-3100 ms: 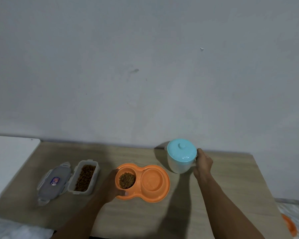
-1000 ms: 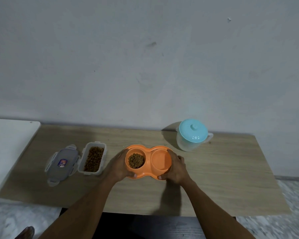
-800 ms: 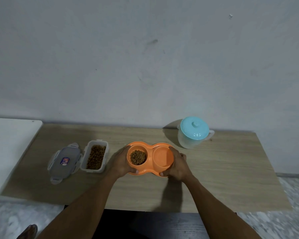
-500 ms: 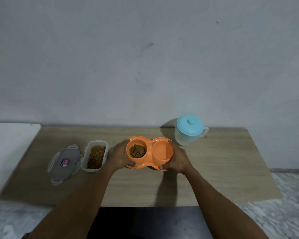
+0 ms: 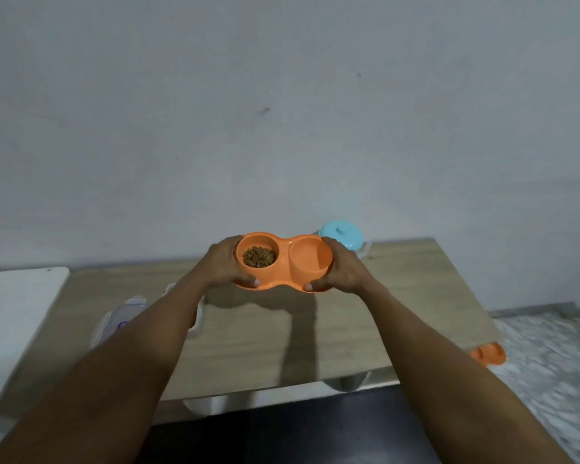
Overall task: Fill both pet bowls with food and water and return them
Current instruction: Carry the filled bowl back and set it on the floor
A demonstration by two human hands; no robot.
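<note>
An orange double pet bowl [image 5: 283,266] hangs in the air above the wooden table [image 5: 399,316], held level. Brown kibble [image 5: 259,257] fills its left cup; whether the right cup holds water I cannot tell. My left hand [image 5: 223,262] grips the left end with the thumb on the front rim. At the right end, my right hand [image 5: 344,267] grips it the same way. A clear jug with a light blue lid [image 5: 342,236] stands on the table behind my right hand, partly hidden.
A second orange bowl [image 5: 488,354] lies on the pale floor past the table's right edge. My left forearm covers most of the grey container lid [image 5: 121,321] and food container [image 5: 197,313] on the left. A white surface [image 5: 14,313] adjoins the table's left side.
Both hands have lifted the double bowl off the table and raised it. The view has pulled back from the table, bringing the floor and a second orange bowl into sight.
</note>
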